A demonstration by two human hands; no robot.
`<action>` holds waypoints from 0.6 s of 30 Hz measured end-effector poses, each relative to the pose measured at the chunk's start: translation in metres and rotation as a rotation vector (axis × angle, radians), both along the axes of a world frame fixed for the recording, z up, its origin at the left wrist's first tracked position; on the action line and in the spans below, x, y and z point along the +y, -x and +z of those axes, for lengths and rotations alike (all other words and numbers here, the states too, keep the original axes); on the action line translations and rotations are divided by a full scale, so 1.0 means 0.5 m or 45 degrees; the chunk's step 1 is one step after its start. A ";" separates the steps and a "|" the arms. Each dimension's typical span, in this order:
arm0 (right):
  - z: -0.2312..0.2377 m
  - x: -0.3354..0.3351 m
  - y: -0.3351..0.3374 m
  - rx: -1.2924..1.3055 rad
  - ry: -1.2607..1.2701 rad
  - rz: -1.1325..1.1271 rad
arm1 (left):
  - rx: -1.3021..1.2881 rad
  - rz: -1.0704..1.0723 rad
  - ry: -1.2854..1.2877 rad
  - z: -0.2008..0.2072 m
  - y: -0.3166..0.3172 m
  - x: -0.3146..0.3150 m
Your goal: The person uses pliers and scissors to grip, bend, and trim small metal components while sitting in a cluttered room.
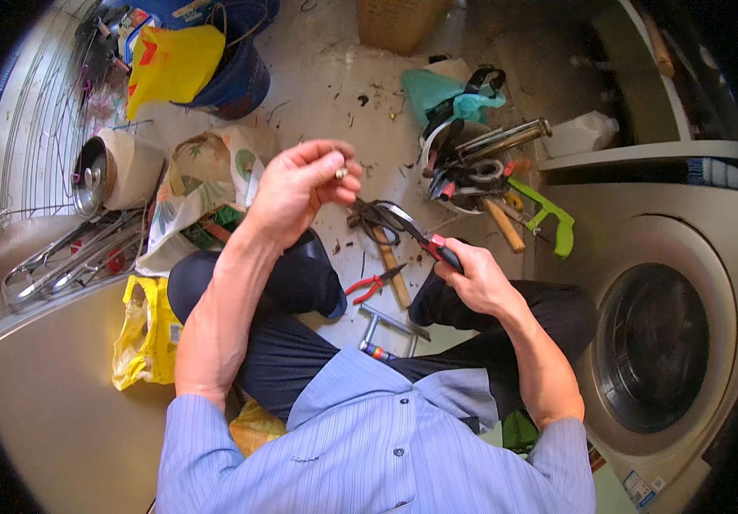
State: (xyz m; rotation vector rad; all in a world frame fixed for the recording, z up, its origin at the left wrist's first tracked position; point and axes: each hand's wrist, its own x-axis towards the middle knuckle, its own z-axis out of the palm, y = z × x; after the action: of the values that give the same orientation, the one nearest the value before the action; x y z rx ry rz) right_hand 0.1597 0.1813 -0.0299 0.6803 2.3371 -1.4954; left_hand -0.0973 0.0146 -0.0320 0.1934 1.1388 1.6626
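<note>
My left hand [300, 184] is raised in front of me, its fingers curled around a small brass-coloured metal piece [341, 173] by the thumb. In my right hand [474, 276] is a hand tool [434, 243] with a black and red handle and a shiny, curved metal part pointing up and left; its far end is hard to make out. Below it on the floor lie a hammer with a wooden handle [395, 272] and red-handled pliers [375, 283]. Nearer to me, between my legs, is a grey metal frame-like tool [386, 327].
A white bucket of tools [431, 163] stands ahead to the right, with a bright green saw-like tool [552, 214] leaning out. A front-loading washing machine [588, 236] is at right. Left are a dark blue bucket [245, 86], a patterned bag [163, 227] and a yellow bag [162, 334].
</note>
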 end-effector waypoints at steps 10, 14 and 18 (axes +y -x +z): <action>-0.343 -0.106 -0.010 -0.478 -0.366 0.472 | 0.073 0.127 -0.166 0.018 0.034 0.019; -0.481 -0.160 0.002 -0.529 -0.416 0.512 | 0.113 0.169 -0.168 0.022 0.038 0.013; -0.550 -0.198 0.004 -0.675 -0.394 0.375 | 0.098 0.193 -0.140 0.022 0.034 0.008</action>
State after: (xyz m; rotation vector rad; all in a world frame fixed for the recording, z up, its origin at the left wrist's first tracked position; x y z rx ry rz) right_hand 0.1578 0.0824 -0.3049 0.6664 2.1393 -0.7236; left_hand -0.1141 0.0187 -0.0208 0.2478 1.1431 1.8681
